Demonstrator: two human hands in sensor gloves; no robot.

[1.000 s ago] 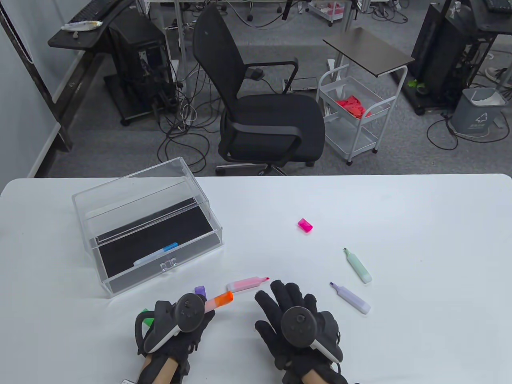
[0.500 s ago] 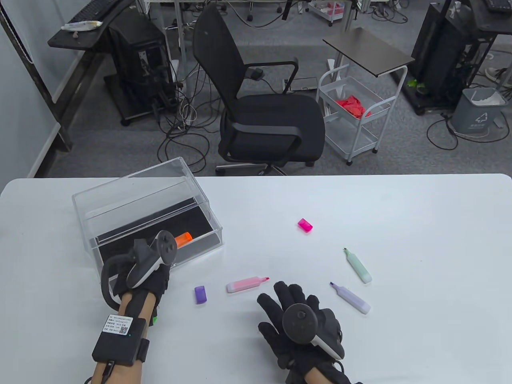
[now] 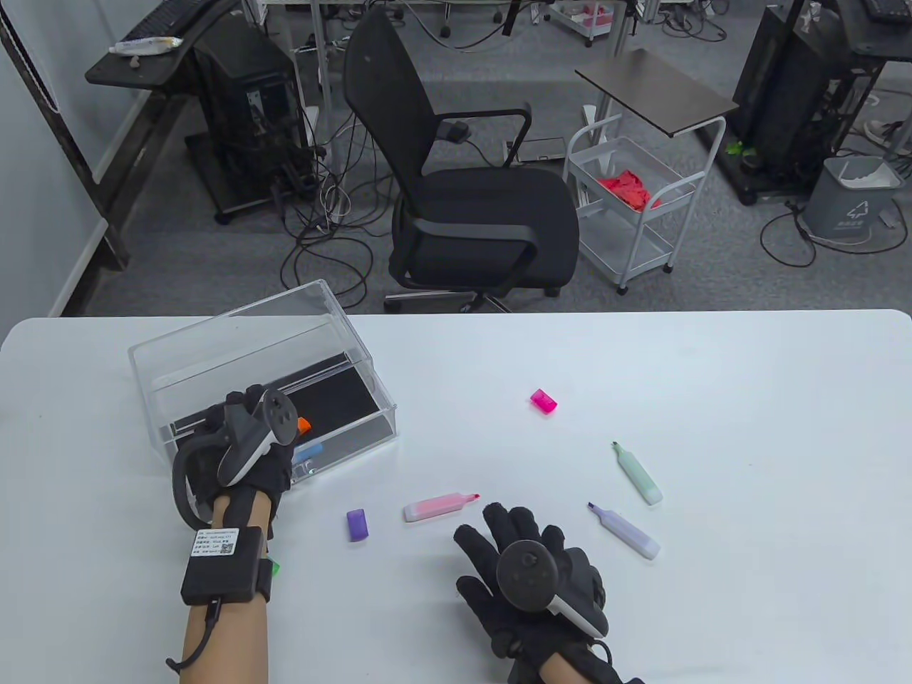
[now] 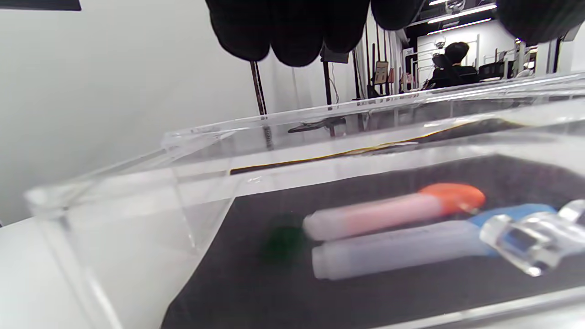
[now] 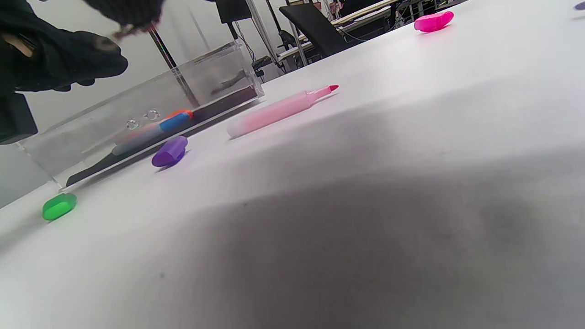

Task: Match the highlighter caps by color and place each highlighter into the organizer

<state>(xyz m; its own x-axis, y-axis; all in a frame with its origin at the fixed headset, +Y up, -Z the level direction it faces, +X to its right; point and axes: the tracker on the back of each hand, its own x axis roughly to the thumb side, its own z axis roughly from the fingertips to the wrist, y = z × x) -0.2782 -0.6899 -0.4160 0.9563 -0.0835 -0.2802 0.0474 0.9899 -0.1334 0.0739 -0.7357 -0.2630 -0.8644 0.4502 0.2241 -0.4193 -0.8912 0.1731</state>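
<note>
The clear acrylic organizer (image 3: 214, 342) stands at the left with its black-lined drawer pulled out. Inside the drawer, the orange-capped highlighter (image 4: 393, 210) lies beside the blue-capped one (image 4: 411, 249). My left hand (image 3: 239, 413) hovers over the drawer, and its fingertips (image 4: 292, 41) hang above the pens without touching them. My right hand (image 3: 527, 563) rests flat on the table with its fingers spread. Uncapped pink (image 3: 438, 506), purple (image 3: 625, 531) and green (image 3: 638, 474) highlighters lie nearby. Loose caps are the purple (image 3: 357, 524), the pink (image 3: 543, 400) and the green (image 5: 59, 206).
The green cap lies by my left wrist, mostly hidden from above. Beyond the white table's far edge (image 3: 499, 313) stand a black office chair (image 3: 463, 199) and a white cart (image 3: 627, 206).
My left hand carried the orange-capped highlighter from the table's front into the drawer and let it go beside the blue one. The right hand stayed put.
</note>
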